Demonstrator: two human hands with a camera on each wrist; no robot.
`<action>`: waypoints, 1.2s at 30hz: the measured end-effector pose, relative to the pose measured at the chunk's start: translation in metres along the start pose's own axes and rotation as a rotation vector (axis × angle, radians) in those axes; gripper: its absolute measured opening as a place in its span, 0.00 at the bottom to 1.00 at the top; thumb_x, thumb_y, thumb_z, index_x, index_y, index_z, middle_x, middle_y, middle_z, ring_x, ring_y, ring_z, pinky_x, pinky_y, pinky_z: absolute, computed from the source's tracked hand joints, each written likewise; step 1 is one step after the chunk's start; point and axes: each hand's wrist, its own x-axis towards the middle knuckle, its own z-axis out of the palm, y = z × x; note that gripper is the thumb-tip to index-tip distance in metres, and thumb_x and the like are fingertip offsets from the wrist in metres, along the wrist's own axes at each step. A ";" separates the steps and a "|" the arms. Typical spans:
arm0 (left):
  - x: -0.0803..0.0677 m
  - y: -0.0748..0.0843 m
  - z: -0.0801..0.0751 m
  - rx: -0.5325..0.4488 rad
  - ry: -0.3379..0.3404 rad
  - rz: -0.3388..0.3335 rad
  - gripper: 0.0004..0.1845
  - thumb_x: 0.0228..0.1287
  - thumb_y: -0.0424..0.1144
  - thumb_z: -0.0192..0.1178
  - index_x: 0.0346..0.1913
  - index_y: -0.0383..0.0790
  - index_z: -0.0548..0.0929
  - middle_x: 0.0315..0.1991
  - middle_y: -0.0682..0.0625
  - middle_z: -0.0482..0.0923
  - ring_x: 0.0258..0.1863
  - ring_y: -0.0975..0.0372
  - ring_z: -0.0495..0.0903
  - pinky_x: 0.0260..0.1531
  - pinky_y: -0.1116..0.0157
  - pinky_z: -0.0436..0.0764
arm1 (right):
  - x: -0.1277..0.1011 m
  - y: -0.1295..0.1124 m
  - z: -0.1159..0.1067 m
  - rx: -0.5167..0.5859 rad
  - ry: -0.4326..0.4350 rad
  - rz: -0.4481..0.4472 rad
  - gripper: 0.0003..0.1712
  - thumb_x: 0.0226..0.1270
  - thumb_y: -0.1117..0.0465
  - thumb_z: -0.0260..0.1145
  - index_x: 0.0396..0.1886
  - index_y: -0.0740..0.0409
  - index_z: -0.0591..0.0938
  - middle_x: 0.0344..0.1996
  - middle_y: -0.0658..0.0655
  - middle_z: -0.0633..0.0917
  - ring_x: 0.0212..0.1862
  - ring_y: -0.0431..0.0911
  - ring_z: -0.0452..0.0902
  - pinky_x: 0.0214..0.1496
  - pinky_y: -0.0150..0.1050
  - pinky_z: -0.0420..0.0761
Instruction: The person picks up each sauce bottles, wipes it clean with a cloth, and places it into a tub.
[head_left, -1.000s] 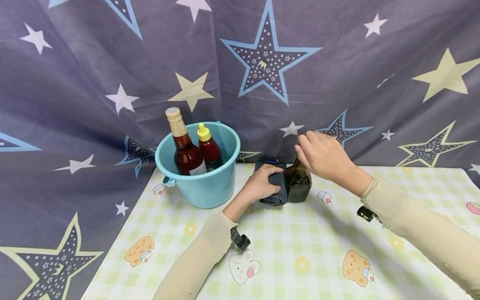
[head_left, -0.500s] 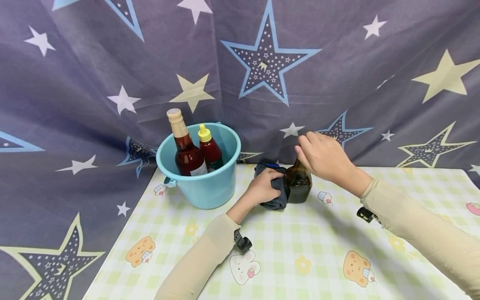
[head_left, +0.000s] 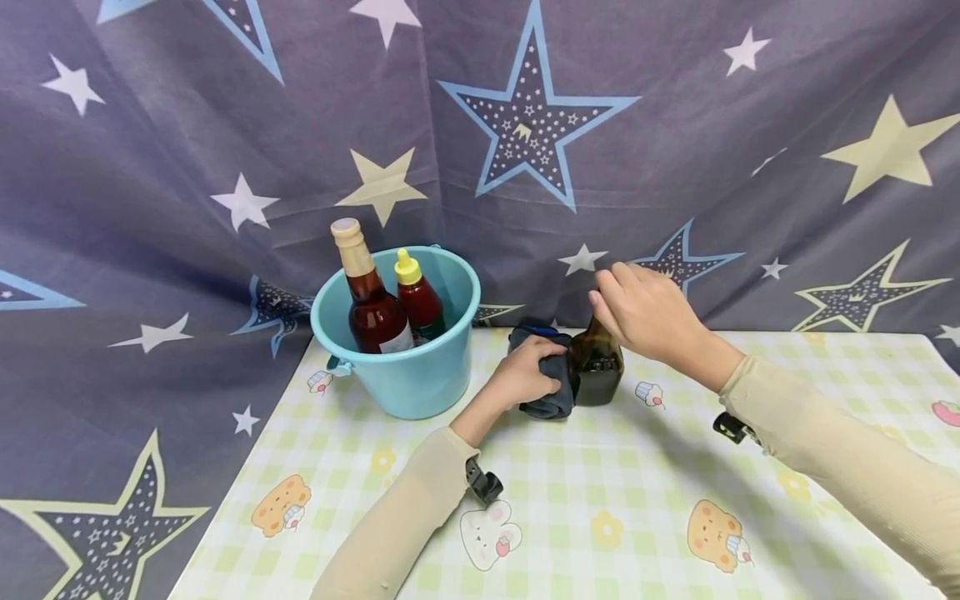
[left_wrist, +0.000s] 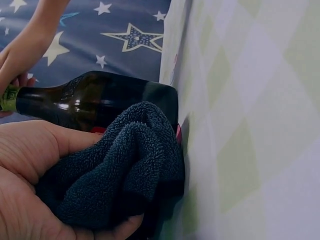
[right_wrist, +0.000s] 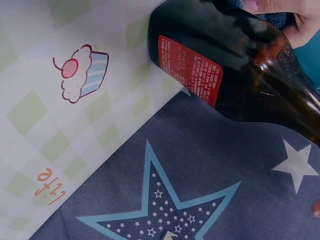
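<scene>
A dark glass bottle point(head_left: 597, 371) with a red label point(right_wrist: 190, 70) stands on the table behind the cloth, near the back edge. My right hand point(head_left: 651, 312) grips its neck from above, hiding the cap. My left hand point(head_left: 525, 373) holds a folded dark blue-grey terry cloth point(left_wrist: 125, 170) against the bottle's left side. In the left wrist view the thumb lies along the top of the cloth and fingertips show beneath it.
Left of the hands stands a light blue bucket point(head_left: 420, 387). Inside it are a brown glass bottle point(head_left: 375, 312) and a red squeeze bottle point(head_left: 422, 304) with a yellow cap. A starry curtain point(head_left: 675, 150) hangs behind the checked tablecloth point(head_left: 570, 492).
Over the last second my left hand and the cloth have shifted slightly down along the bottle's side. My right hand stays on the neck, and the bottle keeps its place.
</scene>
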 end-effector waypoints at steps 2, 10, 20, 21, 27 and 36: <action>0.000 0.000 -0.001 -0.020 -0.004 -0.003 0.30 0.66 0.34 0.67 0.72 0.45 0.76 0.74 0.46 0.67 0.72 0.49 0.68 0.70 0.48 0.71 | 0.000 0.000 0.000 0.000 0.002 0.000 0.24 0.83 0.55 0.40 0.28 0.65 0.70 0.21 0.59 0.68 0.19 0.51 0.62 0.20 0.45 0.67; -0.003 0.001 -0.006 -0.121 -0.011 -0.020 0.30 0.65 0.31 0.67 0.70 0.44 0.77 0.74 0.45 0.65 0.74 0.47 0.66 0.70 0.48 0.71 | 0.001 0.000 0.000 -0.002 0.013 -0.003 0.24 0.83 0.55 0.41 0.28 0.65 0.70 0.21 0.59 0.69 0.19 0.51 0.62 0.20 0.45 0.68; -0.006 0.006 -0.016 -0.162 0.018 -0.009 0.29 0.63 0.30 0.68 0.69 0.44 0.79 0.73 0.45 0.67 0.72 0.47 0.68 0.71 0.49 0.69 | 0.002 0.000 0.001 -0.003 0.021 -0.001 0.23 0.82 0.55 0.42 0.28 0.65 0.70 0.21 0.59 0.69 0.20 0.52 0.64 0.21 0.46 0.69; -0.007 0.007 -0.018 -0.165 0.018 -0.004 0.29 0.63 0.30 0.68 0.69 0.44 0.79 0.73 0.45 0.67 0.72 0.47 0.68 0.71 0.49 0.69 | 0.002 0.000 0.000 -0.003 0.019 0.001 0.23 0.82 0.55 0.41 0.28 0.65 0.70 0.21 0.59 0.69 0.20 0.52 0.64 0.21 0.46 0.69; -0.011 0.012 -0.025 -0.175 0.019 0.025 0.29 0.65 0.31 0.67 0.69 0.44 0.78 0.73 0.45 0.67 0.73 0.48 0.67 0.72 0.48 0.68 | 0.000 0.000 0.000 -0.003 0.002 0.009 0.25 0.83 0.54 0.40 0.28 0.65 0.70 0.21 0.59 0.69 0.19 0.52 0.63 0.20 0.45 0.68; -0.023 0.023 -0.041 -0.207 0.059 0.112 0.28 0.65 0.32 0.68 0.69 0.45 0.78 0.72 0.47 0.68 0.72 0.49 0.68 0.72 0.50 0.69 | -0.001 -0.002 -0.001 0.002 0.006 0.007 0.25 0.83 0.55 0.40 0.27 0.65 0.69 0.20 0.58 0.68 0.19 0.50 0.61 0.20 0.43 0.66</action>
